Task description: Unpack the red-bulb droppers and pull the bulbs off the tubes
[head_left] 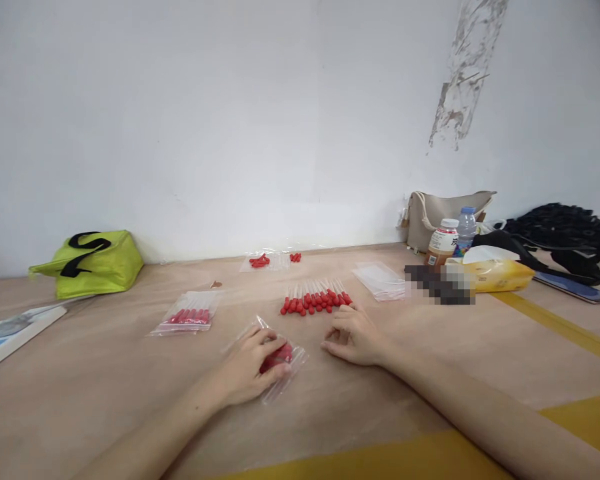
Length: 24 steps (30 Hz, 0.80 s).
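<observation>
My left hand [253,367] is on a clear zip bag [283,387] that has red pieces [275,360] inside. Its thumb and fingers close around the bag, which lies at a slant on the table. My right hand [353,337] rests on the table just in front of a row of clear, thin tubes with red bulb-like ends [315,300]. Its fingers are loosely curled with the thumb apart from them, and nothing shows between them. One raised finger is close to the row's right end; whether it touches a tube I cannot tell.
A filled zip bag [187,313] lies at left, flat clear bags [380,280] at right. Farther back are red pieces on plastic [260,261]. A green bag [100,263], bottles [443,241], a beige bag [445,200] and a tissue pack [500,273] stand near the wall.
</observation>
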{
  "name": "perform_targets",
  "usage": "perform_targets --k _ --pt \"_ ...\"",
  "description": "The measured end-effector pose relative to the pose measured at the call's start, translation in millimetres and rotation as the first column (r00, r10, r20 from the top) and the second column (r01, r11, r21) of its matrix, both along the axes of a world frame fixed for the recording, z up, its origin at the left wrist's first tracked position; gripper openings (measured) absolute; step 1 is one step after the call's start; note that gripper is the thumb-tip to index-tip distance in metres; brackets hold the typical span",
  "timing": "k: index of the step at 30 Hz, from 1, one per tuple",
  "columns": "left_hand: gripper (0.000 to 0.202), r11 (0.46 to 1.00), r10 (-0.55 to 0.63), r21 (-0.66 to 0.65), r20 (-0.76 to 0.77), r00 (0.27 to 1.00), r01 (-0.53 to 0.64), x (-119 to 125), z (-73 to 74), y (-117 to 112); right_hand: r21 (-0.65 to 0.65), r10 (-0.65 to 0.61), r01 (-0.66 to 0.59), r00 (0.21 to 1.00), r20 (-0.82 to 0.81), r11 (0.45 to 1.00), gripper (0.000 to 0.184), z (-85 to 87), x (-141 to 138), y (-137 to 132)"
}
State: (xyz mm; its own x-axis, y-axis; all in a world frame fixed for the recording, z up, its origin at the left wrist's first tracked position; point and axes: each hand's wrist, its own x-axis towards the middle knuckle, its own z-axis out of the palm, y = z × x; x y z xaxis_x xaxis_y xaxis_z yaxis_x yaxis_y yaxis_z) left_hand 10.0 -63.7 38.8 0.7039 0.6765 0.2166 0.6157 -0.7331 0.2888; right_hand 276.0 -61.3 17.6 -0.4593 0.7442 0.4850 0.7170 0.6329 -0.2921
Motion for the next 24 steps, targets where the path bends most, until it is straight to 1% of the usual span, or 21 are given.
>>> perform_targets --k 1,4,5,6,8,10,12,13,15,16,18,21,24 --pt "0.049 1.0 -0.01 -0.018 0.005 1.0 0.011 0.9 2.6 -1.1 -0.03 -0.006 0.006 1.0 -0.005 1.0 0.015 0.8 -0.6 -0.5" --pt "0.074 0.985 -0.152 -0.091 -0.03 0.988 0.149 -8.8 14.1 3.3 -0.114 -0.032 0.028 0.999 -0.03 0.993 0.017 0.7 0.4 1.0" --pt "0.076 0.976 -0.192 -0.114 -0.04 0.981 0.186 -13.5 16.7 6.1 -0.139 -0.038 0.032 0.999 -0.037 0.99 0.018 0.0 1.1 2.4" --pt "0.075 0.968 -0.22 -0.136 -0.042 0.975 0.212 -17.2 17.6 8.7 -0.161 -0.042 0.035 0.998 -0.04 0.986 0.019 -0.9 1.8 3.9" --pt "0.065 0.96 -0.236 -0.159 -0.031 0.971 0.229 -18.6 13.5 11.9 -0.196 -0.047 0.038 0.998 -0.042 0.98 0.022 -3.0 2.8 7.1" --pt "0.058 0.975 -0.188 -0.121 0.005 0.982 0.187 -10.4 3.2 11.4 -0.216 -0.038 0.027 0.998 -0.047 0.976 0.024 -5.2 3.3 10.0" --pt "0.055 0.995 -0.086 -0.036 0.062 0.994 0.089 4.1 -8.4 8.4 -0.223 -0.035 0.02 0.997 -0.062 0.975 0.025 -6.9 3.7 12.3" --pt "0.055 0.999 -0.043 -0.002 0.087 0.995 0.043 12.1 -13.2 6.5 -0.22 -0.049 0.032 0.996 -0.07 0.975 0.026 -7.5 3.9 13.2" --pt "0.054 0.999 0.005 0.035 0.122 0.993 -0.01 26.8 -19.2 3.7 -0.22 -0.124 0.104 0.989 -0.078 0.97 0.029 -7.8 4.2 14.0" --pt "0.053 0.999 0.013 0.046 0.133 0.991 -0.019 32.8 -20.7 3.1 -0.236 -0.172 0.15 0.982 -0.073 0.96 0.03 -7.7 4.2 13.9" --pt "0.05 0.998 0.013 0.055 0.149 0.989 -0.022 42.0 -21.8 3.5 -0.315 -0.244 0.215 0.968 -0.055 0.925 0.034 -7.1 3.4 12.8" --pt "0.048 0.999 0.008 0.037 0.164 0.986 -0.014 50.5 -23.3 5.4 -0.46 -0.279 0.213 0.957 -0.08 0.862 0.033 -7.6 -0.6 10.1" --pt "0.048 1.0 0.011 0.024 0.167 0.986 -0.015 54.4 -25.1 5.1 -0.521 -0.313 0.188 0.936 -0.163 0.833 0.026 -11.2 -6.3 8.8"
